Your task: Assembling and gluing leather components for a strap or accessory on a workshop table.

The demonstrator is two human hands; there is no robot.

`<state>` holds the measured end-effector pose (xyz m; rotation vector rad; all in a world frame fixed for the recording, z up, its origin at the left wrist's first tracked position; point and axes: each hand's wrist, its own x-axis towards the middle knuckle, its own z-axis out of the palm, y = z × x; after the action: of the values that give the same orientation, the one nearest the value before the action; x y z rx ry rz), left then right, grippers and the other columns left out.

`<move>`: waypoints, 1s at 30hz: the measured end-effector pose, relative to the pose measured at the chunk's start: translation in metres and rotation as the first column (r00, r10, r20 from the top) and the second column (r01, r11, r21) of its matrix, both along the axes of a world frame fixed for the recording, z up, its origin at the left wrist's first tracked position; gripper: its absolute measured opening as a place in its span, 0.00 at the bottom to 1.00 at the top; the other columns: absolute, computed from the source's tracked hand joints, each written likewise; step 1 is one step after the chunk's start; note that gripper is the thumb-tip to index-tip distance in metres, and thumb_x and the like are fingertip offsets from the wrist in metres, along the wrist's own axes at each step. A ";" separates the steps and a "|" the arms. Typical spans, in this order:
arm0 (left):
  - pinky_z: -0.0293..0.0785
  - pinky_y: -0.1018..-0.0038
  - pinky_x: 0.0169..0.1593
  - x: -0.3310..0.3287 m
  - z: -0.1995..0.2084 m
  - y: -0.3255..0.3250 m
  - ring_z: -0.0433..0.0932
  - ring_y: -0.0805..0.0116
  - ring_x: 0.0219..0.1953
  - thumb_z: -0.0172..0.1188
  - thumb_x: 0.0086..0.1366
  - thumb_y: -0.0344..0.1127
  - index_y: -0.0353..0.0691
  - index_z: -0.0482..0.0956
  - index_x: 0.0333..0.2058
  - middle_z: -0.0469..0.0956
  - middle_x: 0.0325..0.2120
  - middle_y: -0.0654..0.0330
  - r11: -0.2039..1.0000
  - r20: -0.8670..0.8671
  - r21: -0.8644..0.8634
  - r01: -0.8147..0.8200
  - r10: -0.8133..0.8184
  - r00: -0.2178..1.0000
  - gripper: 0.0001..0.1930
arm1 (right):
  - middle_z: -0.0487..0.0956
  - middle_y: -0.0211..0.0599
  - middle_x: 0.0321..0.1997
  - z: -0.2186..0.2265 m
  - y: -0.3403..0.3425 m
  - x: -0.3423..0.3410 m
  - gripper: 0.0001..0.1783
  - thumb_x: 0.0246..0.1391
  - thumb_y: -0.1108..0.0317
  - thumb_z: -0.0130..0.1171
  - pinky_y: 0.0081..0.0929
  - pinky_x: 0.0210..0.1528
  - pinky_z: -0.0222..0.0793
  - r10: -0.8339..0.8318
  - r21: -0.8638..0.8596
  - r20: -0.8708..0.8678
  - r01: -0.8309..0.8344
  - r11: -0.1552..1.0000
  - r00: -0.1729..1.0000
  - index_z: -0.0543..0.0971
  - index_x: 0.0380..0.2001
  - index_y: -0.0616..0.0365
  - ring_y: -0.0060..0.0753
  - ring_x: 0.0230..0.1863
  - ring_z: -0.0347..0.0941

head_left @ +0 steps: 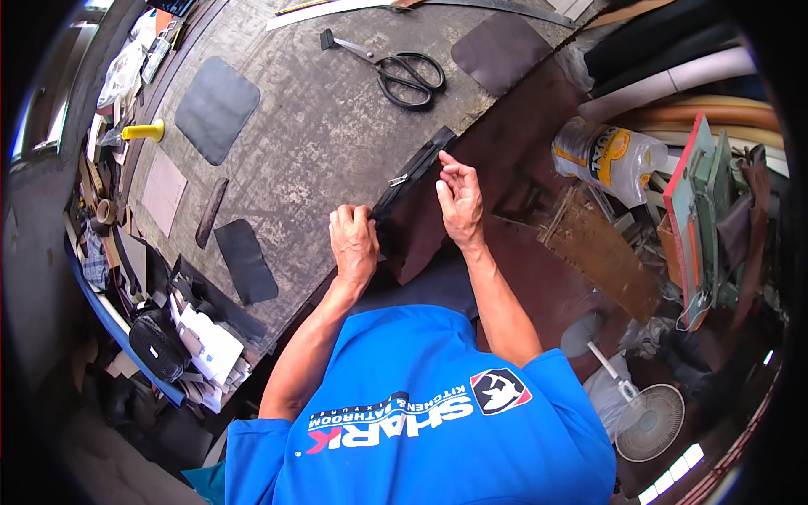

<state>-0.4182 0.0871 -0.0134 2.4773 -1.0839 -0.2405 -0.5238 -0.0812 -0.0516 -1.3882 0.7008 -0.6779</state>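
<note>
A long black zipper strip (pixel 412 171) lies slantwise along the table's edge, with a silvery metal pull (pixel 398 180) near its middle. My left hand (pixel 354 242) is closed on the strip's near end, fingers bent down over it; what lies under them is hidden. Beside the far end is my right hand (pixel 461 204). Its index fingertip touches the strip's edge, while the thumb stands apart from the loosely bent fingers. Dark leather-like material (pixel 418 240) hangs off the table between my hands.
On the worn table (pixel 295 160) lie black-handled scissors (pixel 408 80), a grey rounded piece (pixel 217 109), a black piece (pixel 246 261), a brown piece (pixel 501 52) and a yellow spool-like object (pixel 143 131). Rolled material (pixel 673 84), a wooden board (pixel 599 252) and a fan (pixel 650 422) stand right.
</note>
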 end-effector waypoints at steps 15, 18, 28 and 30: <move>0.74 0.80 0.30 0.026 -0.007 0.013 0.75 0.80 0.26 0.57 0.63 0.24 0.34 0.77 0.41 0.74 0.26 0.66 0.965 -0.725 -0.092 -0.245 0.104 0.680 0.07 | 0.74 0.44 0.58 0.003 -0.010 0.000 0.16 0.51 0.84 0.53 0.30 0.54 0.73 0.020 -0.450 -0.200 -0.110 0.886 0.980 0.70 0.45 0.61 0.40 0.52 0.76; 0.74 0.79 0.30 0.022 -0.002 0.008 0.75 0.78 0.25 0.58 0.62 0.25 0.33 0.77 0.40 0.74 0.25 0.65 0.929 -0.846 0.021 -0.370 0.214 0.488 0.07 | 0.75 0.45 0.55 0.007 -0.009 0.000 0.18 0.50 0.84 0.53 0.31 0.52 0.74 0.019 -0.554 -0.233 -0.149 0.819 0.972 0.70 0.45 0.61 0.43 0.50 0.76; 0.74 0.65 0.34 0.014 -0.006 0.001 0.78 0.57 0.27 0.59 0.59 0.28 0.33 0.77 0.34 0.76 0.24 0.51 0.977 -0.341 -0.126 -0.170 0.118 0.933 0.05 | 0.76 0.44 0.51 0.006 0.008 -0.002 0.13 0.49 0.85 0.55 0.35 0.52 0.75 0.005 -0.645 -0.256 -0.175 0.744 0.967 0.72 0.39 0.63 0.48 0.52 0.75; 0.74 0.65 0.34 0.014 -0.010 0.001 0.78 0.55 0.28 0.60 0.59 0.28 0.34 0.76 0.35 0.76 0.26 0.50 0.971 -0.413 -0.116 -0.207 0.143 0.900 0.06 | 0.77 0.44 0.50 0.007 0.010 -0.002 0.13 0.48 0.85 0.55 0.35 0.51 0.75 -0.008 -0.696 -0.241 -0.167 0.699 0.971 0.73 0.39 0.63 0.47 0.52 0.75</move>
<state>-0.4041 0.0881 -0.0233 2.2311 -0.6743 -0.5588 -0.5258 -0.0714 -0.0441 -2.2420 0.5607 -0.7669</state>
